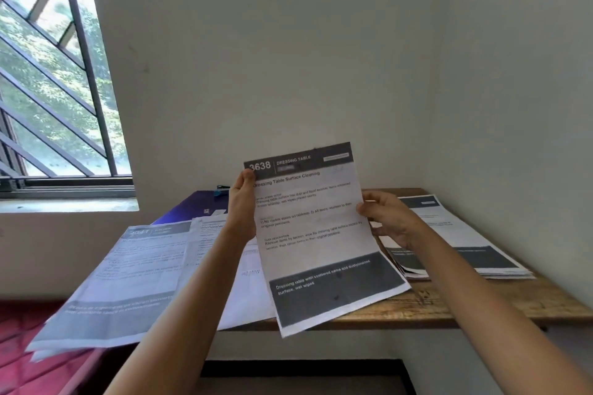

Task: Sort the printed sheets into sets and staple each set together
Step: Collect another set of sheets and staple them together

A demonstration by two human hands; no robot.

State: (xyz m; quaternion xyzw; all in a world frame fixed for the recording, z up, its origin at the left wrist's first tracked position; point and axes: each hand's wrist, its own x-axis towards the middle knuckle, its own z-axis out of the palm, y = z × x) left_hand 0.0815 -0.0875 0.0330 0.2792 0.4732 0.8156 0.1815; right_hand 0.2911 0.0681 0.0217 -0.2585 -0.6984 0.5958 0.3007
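While it is held up over the near edge of a wooden table (449,305), a printed sheet (317,234) headed "3638 Dressing Table" is gripped on both sides by a person's hands. The left hand (242,202) is closed on the sheet's upper left corner, its thumb laid across the dark header band beside the number; the fingers behind the paper are hidden. The right hand (388,218) is curled round the sheet's right edge at about mid-height, with the thumb on the printed face. The sheet is tilted slightly, and its dark footer band hangs down past the table's front edge.

At 3 o'clock from the held sheet, a stack of printed sheets (465,234) is seen lying flat on the table near the right-hand wall. At 9 o'clock, a loose spread of sheets (128,266) is fanned over the table's left end and reaches past its edge, above a red bed cover (19,346). A purple folder (192,205) is partly covered by that spread at 10 o'clock, against the back wall. A small blue object (221,191) is visible on the folder's far edge; what it is cannot be told. A barred window (48,74) is set in the wall at the upper left, with green foliage beyond it.
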